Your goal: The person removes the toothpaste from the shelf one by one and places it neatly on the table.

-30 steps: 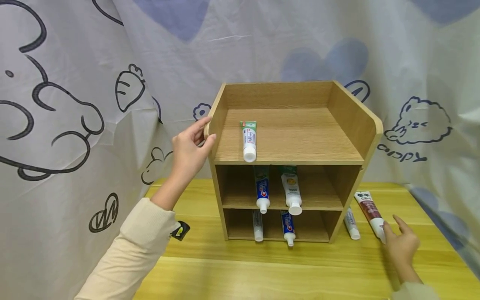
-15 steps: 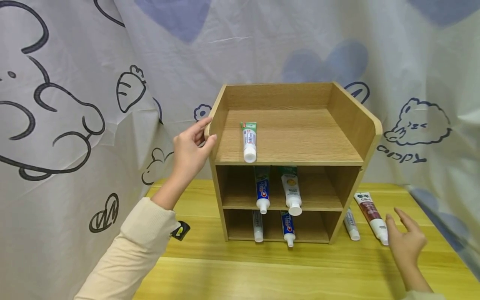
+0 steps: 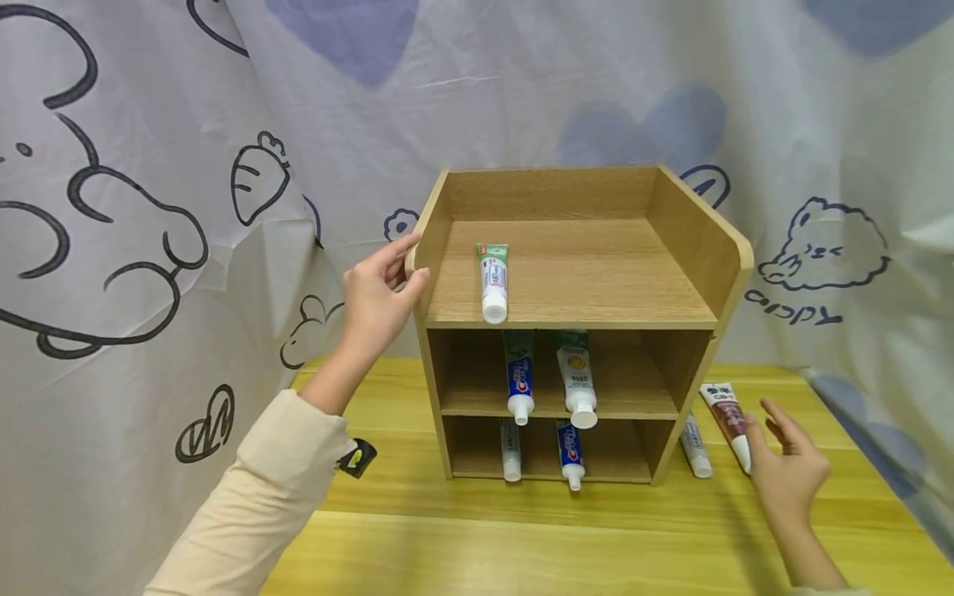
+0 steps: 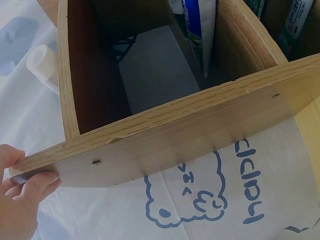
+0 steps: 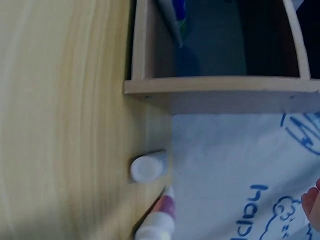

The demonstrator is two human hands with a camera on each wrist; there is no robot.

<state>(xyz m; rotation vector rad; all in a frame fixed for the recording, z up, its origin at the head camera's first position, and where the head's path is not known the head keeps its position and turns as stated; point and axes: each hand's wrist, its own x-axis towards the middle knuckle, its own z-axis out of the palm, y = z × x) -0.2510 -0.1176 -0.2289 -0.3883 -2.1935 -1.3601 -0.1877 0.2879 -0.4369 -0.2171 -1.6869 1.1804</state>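
Note:
My left hand grips the front edge of the left side panel of a wooden shelf unit. Thumb and fingers close round that board in the left wrist view. At right, my right hand is raised with its fingers spread apart, holding nothing. In the head view it overlaps the cap end of a maroon-and-white toothpaste tube lying on the table. The right wrist view shows only a bit of the hand at its edge, apart from the tubes. A smaller white tube lies beside the maroon one.
A green-and-white toothpaste tube lies on the top shelf. Two tubes, one blue and one white, occupy the middle shelf; a white and a blue one the bottom. A printed curtain hangs behind.
My right hand first lifts away to the right from the maroon-and-white tube's cap, then shifts back left and upward over it. The left hand keeps its grip, and the tubes stay put.

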